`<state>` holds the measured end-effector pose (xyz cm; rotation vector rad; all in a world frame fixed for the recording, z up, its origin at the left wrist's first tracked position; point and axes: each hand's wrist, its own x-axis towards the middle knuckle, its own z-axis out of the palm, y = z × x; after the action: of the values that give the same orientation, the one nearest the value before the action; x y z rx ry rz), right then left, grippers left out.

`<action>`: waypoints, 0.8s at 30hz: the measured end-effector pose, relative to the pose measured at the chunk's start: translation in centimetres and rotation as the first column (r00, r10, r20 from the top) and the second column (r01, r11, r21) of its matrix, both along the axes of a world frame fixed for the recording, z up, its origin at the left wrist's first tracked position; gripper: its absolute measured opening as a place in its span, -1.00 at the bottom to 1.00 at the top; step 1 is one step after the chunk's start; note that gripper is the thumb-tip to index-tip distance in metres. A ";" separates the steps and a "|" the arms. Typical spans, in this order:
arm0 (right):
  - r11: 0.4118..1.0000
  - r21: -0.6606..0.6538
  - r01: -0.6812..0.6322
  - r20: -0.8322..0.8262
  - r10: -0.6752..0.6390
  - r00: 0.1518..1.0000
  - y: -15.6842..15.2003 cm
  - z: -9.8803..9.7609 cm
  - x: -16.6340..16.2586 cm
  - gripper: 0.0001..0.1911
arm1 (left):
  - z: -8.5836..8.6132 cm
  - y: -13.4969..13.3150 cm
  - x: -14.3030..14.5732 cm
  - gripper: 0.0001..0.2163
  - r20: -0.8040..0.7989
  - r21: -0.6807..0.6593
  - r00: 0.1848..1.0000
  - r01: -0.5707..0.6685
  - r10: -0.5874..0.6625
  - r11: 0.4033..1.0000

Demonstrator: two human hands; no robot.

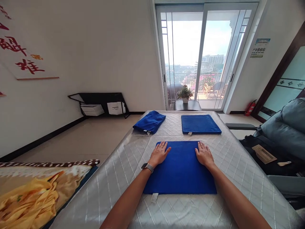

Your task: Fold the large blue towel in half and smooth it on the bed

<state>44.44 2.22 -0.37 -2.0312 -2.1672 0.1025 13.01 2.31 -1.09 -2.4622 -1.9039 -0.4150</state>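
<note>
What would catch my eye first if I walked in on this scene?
Probably the bright blue towel spread flat on the silvery quilted table cover, with the person's left hand and right hand pressed palm-down on its far corners. Beyond it lie two more blue towels, a bulkier folded one on the left and a flat one on the right. Behind them, a sunlit glass balcony door.

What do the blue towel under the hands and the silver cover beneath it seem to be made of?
Blue towel: likely microfibre or terry cloth, matte and soft-looking, with a sewn label at its hem. Silver cover: seemingly quilted satin-like synthetic fabric, glossy, stitched in diamonds. Left hand and right hand lie flat on the towel.
</note>
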 end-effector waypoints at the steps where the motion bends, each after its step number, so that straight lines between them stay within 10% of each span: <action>1: 1.000 0.001 0.002 0.004 -0.002 1.000 0.0 -0.1 0.0 -0.30 | -0.1 -0.2 -1.0 -0.38 -0.001 -0.005 1.000 -0.018 0.018 1.000; 24: 0.999 -0.045 0.010 0.125 -0.005 0.992 -4.0 1.3 0.2 -0.31 | -0.8 -0.6 -2.6 -0.23 0.050 0.022 0.995 -0.093 0.092 0.995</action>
<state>44.66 -1.78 0.94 -2.1241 -2.2498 0.0238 10.41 1.67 -1.89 -2.3584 -2.0089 -0.4971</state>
